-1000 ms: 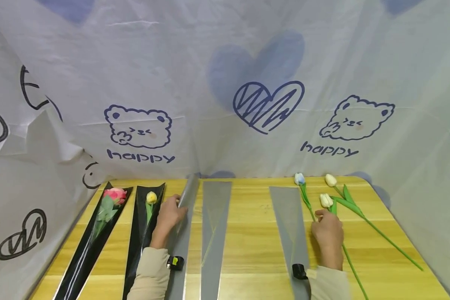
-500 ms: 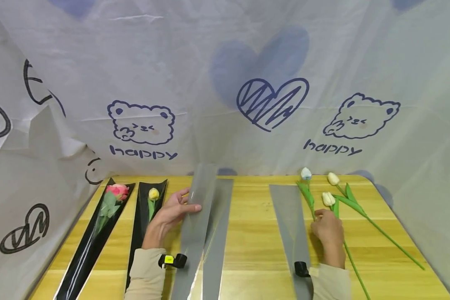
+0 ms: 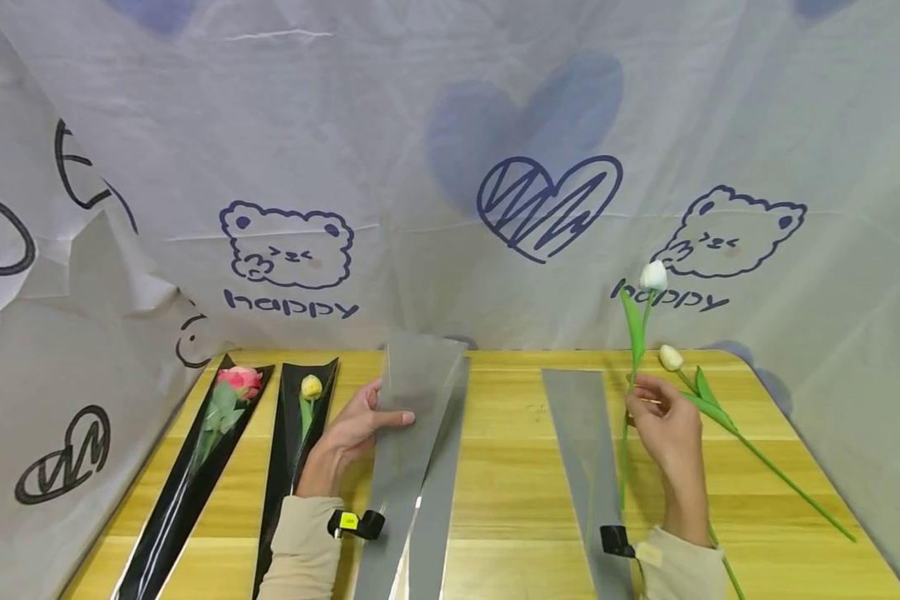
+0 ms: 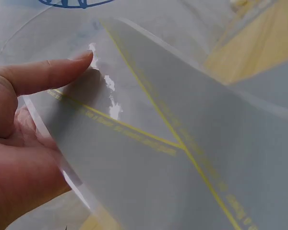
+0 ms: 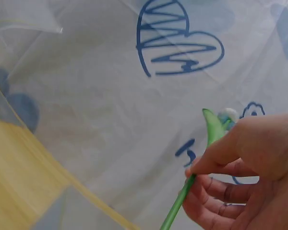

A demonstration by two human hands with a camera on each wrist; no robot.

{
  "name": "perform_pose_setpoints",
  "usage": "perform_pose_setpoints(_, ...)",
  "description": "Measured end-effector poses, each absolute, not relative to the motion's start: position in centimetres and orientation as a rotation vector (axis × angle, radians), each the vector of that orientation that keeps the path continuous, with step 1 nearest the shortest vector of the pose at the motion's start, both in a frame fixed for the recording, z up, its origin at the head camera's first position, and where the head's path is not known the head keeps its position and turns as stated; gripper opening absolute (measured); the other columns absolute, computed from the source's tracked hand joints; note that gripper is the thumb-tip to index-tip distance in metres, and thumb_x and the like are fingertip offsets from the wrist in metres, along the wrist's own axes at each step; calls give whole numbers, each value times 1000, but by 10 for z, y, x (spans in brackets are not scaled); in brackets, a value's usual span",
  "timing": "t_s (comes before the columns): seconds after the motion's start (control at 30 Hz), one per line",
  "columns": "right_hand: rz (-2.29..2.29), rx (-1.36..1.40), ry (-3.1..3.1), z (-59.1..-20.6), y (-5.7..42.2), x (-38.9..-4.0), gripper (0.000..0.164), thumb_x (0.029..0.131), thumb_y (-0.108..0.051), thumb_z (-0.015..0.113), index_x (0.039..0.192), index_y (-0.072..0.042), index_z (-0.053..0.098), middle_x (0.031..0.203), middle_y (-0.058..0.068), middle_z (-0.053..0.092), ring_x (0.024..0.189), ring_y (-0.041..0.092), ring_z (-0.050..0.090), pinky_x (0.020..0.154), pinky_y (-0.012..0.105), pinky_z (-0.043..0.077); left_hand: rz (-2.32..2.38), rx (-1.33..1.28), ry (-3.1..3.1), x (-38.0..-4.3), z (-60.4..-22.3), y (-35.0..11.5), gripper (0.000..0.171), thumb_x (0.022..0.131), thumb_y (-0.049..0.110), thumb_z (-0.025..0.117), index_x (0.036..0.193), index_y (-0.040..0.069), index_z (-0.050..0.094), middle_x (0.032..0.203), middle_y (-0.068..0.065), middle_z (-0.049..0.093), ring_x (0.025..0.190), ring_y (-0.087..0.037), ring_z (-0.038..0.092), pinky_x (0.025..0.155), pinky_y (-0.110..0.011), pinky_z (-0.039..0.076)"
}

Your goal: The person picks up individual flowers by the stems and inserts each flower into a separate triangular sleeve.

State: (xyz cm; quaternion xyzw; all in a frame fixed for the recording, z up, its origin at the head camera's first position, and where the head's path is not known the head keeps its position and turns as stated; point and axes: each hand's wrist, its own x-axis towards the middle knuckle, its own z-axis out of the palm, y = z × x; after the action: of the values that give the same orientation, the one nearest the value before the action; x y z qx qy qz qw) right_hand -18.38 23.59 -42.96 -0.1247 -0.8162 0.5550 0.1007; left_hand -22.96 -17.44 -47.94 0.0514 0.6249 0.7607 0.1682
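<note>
A grey see-through flower sleeve (image 3: 412, 400) with yellow lines stands lifted at its top end, its mouth parted. My left hand (image 3: 356, 425) pinches its left edge, the thumb (image 4: 62, 74) across the front and the fingers behind. On the right, an artificial tulip (image 3: 652, 276) with a white and pale blue bloom is raised upright in front of the cloth. Its green stem (image 5: 177, 203) is pinched between thumb and fingers of my right hand (image 3: 671, 429). Another white tulip's bloom is hidden behind that hand; its stem (image 3: 729, 571) shows below the wrist.
Two more grey sleeves lie flat on the wooden table (image 3: 510, 467), one under the lifted sleeve and another sleeve (image 3: 573, 417) beside my right hand. Far left are a wrapped pink flower (image 3: 240, 382) and yellow tulip (image 3: 311, 387). A white tulip (image 3: 671, 358) lies right; printed cloth hangs behind.
My left hand has raised the sleeve's top and moved it right, and its mouth has spread. My right hand has lifted the white-blue tulip off the table.
</note>
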Motion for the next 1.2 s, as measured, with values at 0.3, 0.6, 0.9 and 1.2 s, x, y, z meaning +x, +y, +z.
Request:
perform_pose_setpoints(0.3, 1846, -285, -2147, -419, 214, -187, 29, 100, -6, 65, 127, 5, 63, 101, 0, 65, 84, 4, 66, 71, 21, 57, 2156, 94, 1743, -226, -469, -171, 47, 109, 25, 53, 149, 3, 44, 113, 2, 67, 105, -16, 63, 91, -35, 51)
perform_pose_setpoints(0.6, 2087, -195, -1859, -415, 204, -188, 23, 98, -3, 69, 117, 7, 65, 102, 5, 72, 88, 14, 72, 72, 25, 59, 2076, 121, 1986, -222, -456, -164, 35, 109, 20, 53, 132, -6, 57, 117, -8, 68, 103, -19, 65, 90, -37, 53)
perform_pose_setpoints(0.9, 2229, -141, -1596, -408, 189, -189, 23, 93, 1, 74, 111, 12, 65, 106, 13, 73, 88, 23, 75, 78, 32, 59, 2032, 189, 2189, -219, -450, -153, 29, 102, 8, 64, 121, -15, 65, 101, -18, 75, 82, -13, 67, 76, -27, 54)
perform_pose_setpoints(1.2, 2277, -6, -1255, -396, 181, -186, 26, 91, 3, 74, 110, 17, 62, 103, 19, 69, 87, 25, 72, 78, 35, 59, 2000, 247, 2310, -217, -446, -142, 30, 95, 4, 72, 119, -13, 67, 101, -21, 74, 79, -12, 64, 69, -25, 52)
